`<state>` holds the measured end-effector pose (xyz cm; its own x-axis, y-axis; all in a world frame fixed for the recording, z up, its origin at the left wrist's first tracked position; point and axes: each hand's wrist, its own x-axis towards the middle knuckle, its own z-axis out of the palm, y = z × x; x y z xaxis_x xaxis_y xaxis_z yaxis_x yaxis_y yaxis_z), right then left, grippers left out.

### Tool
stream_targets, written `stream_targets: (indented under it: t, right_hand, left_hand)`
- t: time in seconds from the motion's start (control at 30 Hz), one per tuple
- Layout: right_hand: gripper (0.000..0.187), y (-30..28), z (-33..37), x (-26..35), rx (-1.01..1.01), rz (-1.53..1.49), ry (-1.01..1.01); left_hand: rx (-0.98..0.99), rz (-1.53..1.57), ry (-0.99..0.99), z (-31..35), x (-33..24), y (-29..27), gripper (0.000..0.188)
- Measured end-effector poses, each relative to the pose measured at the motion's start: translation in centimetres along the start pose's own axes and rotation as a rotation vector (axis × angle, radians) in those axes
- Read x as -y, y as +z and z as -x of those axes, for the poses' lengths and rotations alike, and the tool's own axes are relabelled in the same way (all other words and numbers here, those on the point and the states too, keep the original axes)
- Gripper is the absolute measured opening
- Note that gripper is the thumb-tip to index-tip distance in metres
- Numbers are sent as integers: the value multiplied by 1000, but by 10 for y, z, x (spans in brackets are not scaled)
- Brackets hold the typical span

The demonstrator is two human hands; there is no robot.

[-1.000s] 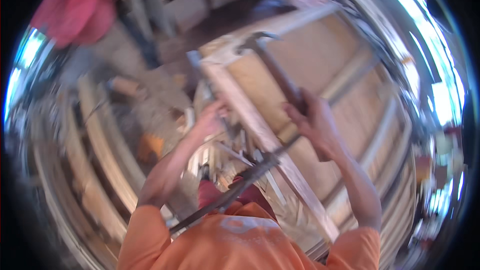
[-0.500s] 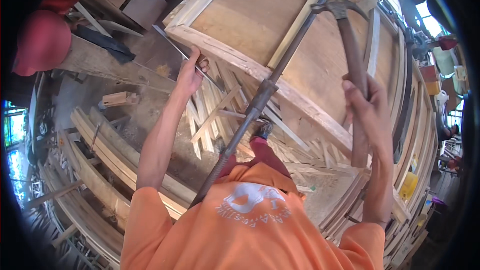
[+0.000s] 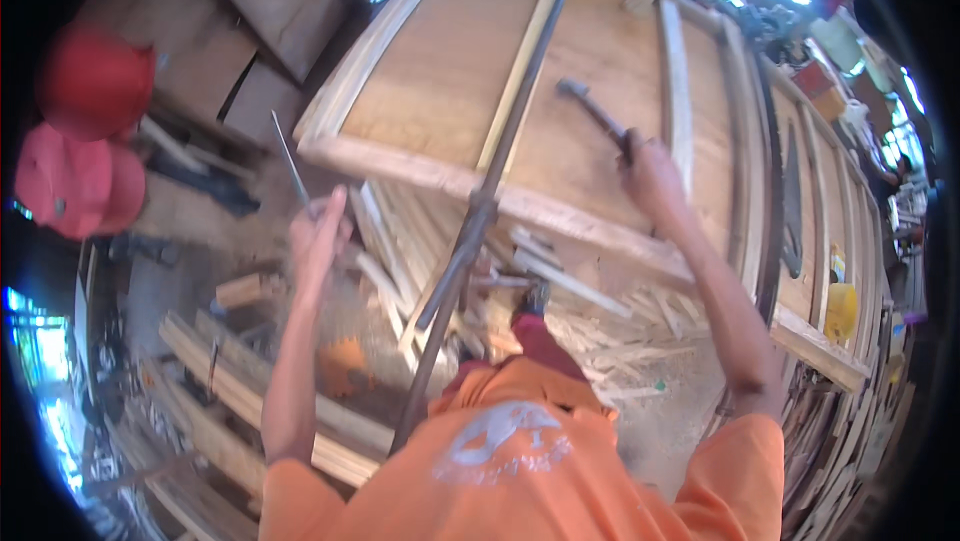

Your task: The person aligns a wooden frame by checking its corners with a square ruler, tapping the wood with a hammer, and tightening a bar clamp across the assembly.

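hammer (image 3: 592, 109) now down over the panel (image 3: 450, 71) in closed right hand (image 3: 645, 166); left hand (image 3: 318, 233) pinching rod (image 3: 290, 166) off its near edge.

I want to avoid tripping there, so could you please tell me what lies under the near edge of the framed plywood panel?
Under the framed plywood panel lies a loose heap of thin wooden offcuts on the floor. A long dark metal bar slants across them. What lies further back is covered by the panel.

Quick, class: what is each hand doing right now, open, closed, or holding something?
Left hand: closed on a thin metal rod.
Right hand: closed on a hammer over the wooden panel.
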<state>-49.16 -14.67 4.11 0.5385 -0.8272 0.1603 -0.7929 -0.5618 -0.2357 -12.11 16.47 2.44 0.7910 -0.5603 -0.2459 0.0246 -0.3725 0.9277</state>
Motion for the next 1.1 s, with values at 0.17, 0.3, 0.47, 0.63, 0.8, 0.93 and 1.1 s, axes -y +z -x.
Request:
stream_targets:
  t: [0.17, 0.3, 0.47, 0.63, 0.8, 0.93, 1.1]
  right_hand:
    - [53, 17, -28, -20, -24, 75, 35]
    - [53, 17, -60, -43, -112, 166, 55]
    - [37, 15, -80, -85, -115, 103, 93]
    - [55, -17, -94, -114, 86, 59, 243]
    - [65, -82, -37, -61, -340, -382, 102]
    - [42, -103, 90, -9, 657, -1275, 85]
    - [40, 7, 172, 24, 734, -1977, 582]
  left_hand:
    - [279, -382, 288, 3, -111, 13, 45]
    - [440, -858, 358, -84, -146, 83, 73]
    - [460, -1053, 451, -200, -142, 178, 96]
    - [450, -1126, 274, -249, -153, 263, 73]
    - [297, -1046, 302, -243, -154, 287, 83]
    - [390, -845, 697, -183, -166, 225, 88]
    - [-413, -360, 636, -29, -76, 109, 55]
